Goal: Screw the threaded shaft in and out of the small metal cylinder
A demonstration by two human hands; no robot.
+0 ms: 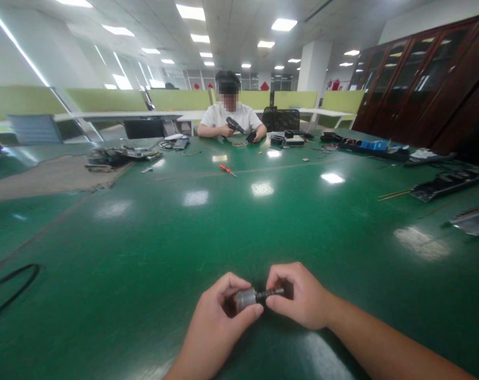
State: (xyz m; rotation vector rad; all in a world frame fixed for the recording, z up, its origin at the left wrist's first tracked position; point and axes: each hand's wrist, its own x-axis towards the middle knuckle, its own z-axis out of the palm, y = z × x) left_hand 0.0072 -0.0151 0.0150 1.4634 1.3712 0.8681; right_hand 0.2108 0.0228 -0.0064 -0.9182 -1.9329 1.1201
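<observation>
Low in the view, just above the green table [207, 232], my two hands meet around one small metal part. My left hand [217, 316] is closed on its grey cylindrical body [245, 298], thumb and fingers wrapped round it. My right hand [298, 301] pinches the dark threaded shaft [271, 293] that sticks out of the cylinder to the right. The far end of the shaft is hidden inside my right fingers.
A person in a white shirt [229, 117] sits at the far side holding a dark tool. A red-handled screwdriver [226, 169] lies mid-table. Black parts and trays [447, 183] lie at the right, tools and cables [118, 155] at the far left, a black cable loop [13, 285] near left.
</observation>
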